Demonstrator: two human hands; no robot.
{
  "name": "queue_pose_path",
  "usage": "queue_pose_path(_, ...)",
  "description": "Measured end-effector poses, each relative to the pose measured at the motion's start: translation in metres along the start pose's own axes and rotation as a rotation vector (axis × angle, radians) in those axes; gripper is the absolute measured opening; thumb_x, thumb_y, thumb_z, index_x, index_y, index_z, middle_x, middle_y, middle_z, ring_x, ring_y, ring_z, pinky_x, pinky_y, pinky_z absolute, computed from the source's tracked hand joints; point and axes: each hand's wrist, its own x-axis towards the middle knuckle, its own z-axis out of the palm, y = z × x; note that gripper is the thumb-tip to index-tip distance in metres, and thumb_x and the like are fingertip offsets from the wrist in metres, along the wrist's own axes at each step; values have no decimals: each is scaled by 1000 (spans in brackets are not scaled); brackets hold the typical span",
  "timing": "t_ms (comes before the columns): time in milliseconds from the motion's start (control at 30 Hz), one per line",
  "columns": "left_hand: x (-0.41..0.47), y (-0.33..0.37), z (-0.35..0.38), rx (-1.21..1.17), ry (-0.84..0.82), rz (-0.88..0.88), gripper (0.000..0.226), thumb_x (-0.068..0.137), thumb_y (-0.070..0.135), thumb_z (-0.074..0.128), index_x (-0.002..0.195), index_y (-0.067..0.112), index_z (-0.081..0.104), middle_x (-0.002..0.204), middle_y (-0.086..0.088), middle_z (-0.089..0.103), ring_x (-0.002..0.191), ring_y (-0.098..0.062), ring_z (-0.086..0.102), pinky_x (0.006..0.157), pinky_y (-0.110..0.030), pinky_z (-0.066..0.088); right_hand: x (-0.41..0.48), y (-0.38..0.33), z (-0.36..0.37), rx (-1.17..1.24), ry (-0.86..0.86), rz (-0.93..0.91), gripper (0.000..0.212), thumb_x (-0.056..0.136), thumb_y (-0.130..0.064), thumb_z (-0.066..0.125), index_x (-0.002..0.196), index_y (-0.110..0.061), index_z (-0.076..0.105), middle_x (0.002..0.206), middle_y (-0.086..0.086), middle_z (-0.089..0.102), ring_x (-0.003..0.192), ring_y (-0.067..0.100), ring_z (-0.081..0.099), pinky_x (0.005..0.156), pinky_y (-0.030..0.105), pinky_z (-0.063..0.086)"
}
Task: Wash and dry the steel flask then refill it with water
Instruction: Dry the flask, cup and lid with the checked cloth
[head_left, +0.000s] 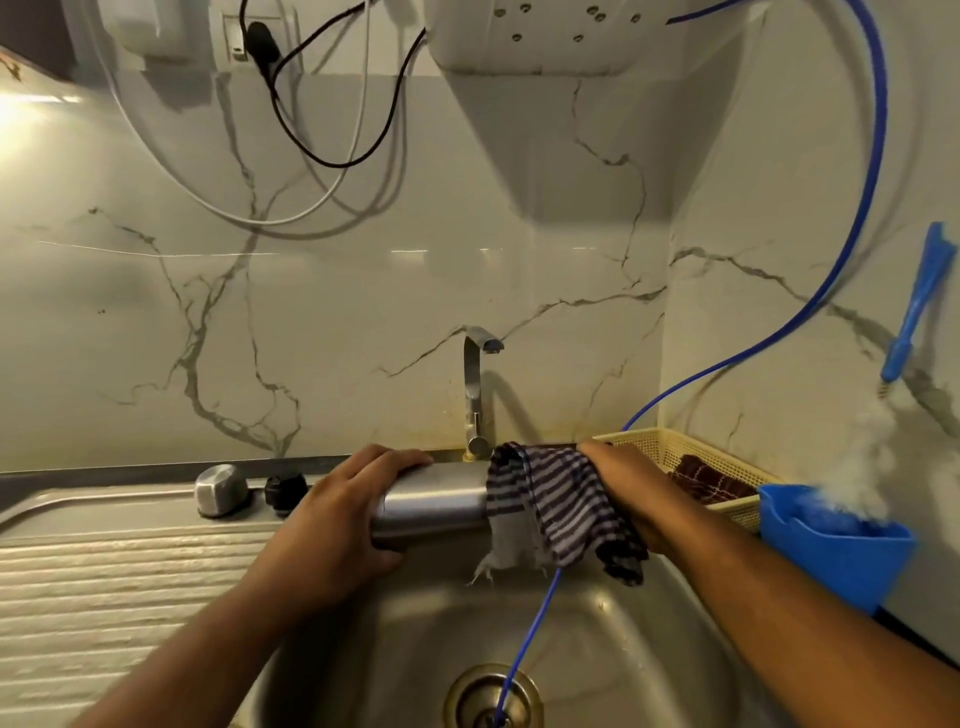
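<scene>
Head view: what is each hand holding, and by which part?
The left hand grips the steel flask round its left end. The right hand holds a striped cloth bunched over the flask's right end.

flask (436, 501) is plain silvery steel, cloth (561, 512) has dark navy and pale grey stripes, wall (363, 291) is white marble look with grey veins, hose (536, 623) and tub (841, 566) both bright blue, basket (693, 451) pale yellow, rag (711, 480) brown with thin pale lines
</scene>
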Motion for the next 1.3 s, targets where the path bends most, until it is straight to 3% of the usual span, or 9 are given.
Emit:
queue_pose_path(133,-4,-7,-11,-354,-234,-232,72,58,34,96,122,41,62,107,18,69,97,-1,65,77,-17,55,-14,-2,-2,-152,186,-637,36,94,-32,50,63,-12,52,57,-2,53,59,17,49,64,37,41)
queue_pose_path(267,-17,-12,-1,-989,-463,-380,81,51,24,92,121,-3,61,92,-25,64,63,-27,62,50,-29,51,-32,-5,-10,-164,186,-1398,31,94,-22,48,90,-2,72,83,2,71,78,12,67,73,20,53)
queue_pose_path(367,-12,-1,-10,-1051,-257,-473,84,43,44,101,105,5,62,95,-21,60,63,-20,60,46,-25,45,-27,-2,-1,-124,246,-1156,29,97,-24,48,81,-10,69,75,-4,68,72,7,62,70,20,50)
queue_pose_path(500,-7,20,-24,-530,-151,-259,61,66,61,87,113,39,56,108,12,68,101,-2,66,79,-15,56,-16,-4,2,-177,176,-573,42,104,-32,52,63,-22,56,56,-13,57,57,4,51,67,31,41)
queue_pose_path(667,-6,39,-20,-529,-63,-329,56,70,77,71,110,41,55,91,5,71,80,3,69,67,-19,58,-31,-7,-2,-378,302,-1003,60,99,-67,30,90,-23,69,78,-7,70,74,8,64,69,31,51)
queue_pose_path(833,-8,62,-1,-635,-162,-418,72,64,86,69,115,37,56,89,4,71,73,4,67,68,-17,57,-56,-14,21,-747,51,-1137,65,95,-78,20,118,-37,63,103,-14,71,90,3,63,78,26,50)
queue_pose_path(967,-9,56,21,-835,-273,-459,89,60,91,65,122,28,61,108,-3,75,97,-22,73,91,-48,59,-60,-9,49,-651,-12,-1141,52,94,-68,45,133,-34,42,128,-14,51,112,2,51,93,18,45)
queue_pose_path(1167,-7,48,25,-868,-325,-559,102,55,94,65,119,15,58,103,-13,75,84,-27,72,71,-35,57,-51,-17,30,-763,-357,-826,57,88,-77,48,127,-35,56,121,-15,55,108,4,52,94,35,51)
queue_pose_path(1300,-6,42,16,-878,-235,-615,89,72,87,52,115,10,63,100,-23,72,71,-23,62,57,-30,51,-50,-15,14,-976,-501,-732,112,62,-65,87,152,-53,20,148,-26,39,131,2,41,107,31,41)
